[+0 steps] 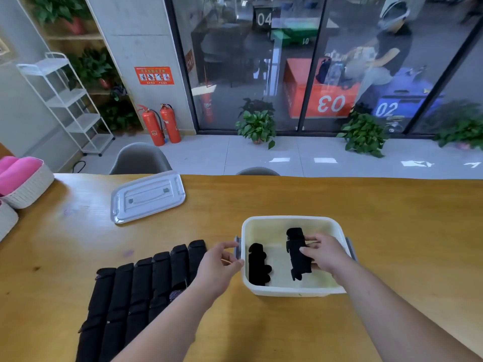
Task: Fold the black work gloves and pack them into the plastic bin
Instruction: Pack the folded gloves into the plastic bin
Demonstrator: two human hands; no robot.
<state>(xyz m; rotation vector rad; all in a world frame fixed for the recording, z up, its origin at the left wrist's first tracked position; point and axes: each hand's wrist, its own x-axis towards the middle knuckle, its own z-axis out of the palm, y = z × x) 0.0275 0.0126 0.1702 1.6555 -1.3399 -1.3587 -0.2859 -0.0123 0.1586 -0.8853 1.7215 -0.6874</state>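
Note:
A white plastic bin (292, 290) stands on the wooden table in front of me. One folded black glove (257, 265) lies in its left part. My right hand (324, 253) is inside the bin and holds a second folded black glove (296, 250) between thumb and fingers. My left hand (222, 262) hovers at the bin's left rim, by the grey latch (237, 248), with fingers loosely curled and nothing in them. A row of several black gloves (138, 291) lies side by side on the table to the left, partly under my left forearm.
The bin's grey lid (147, 198) lies flat at the far left of the table. A white basket with pink cloth (24, 184) sits at the left edge. Two chairs (139, 159) stand behind the table's far edge.

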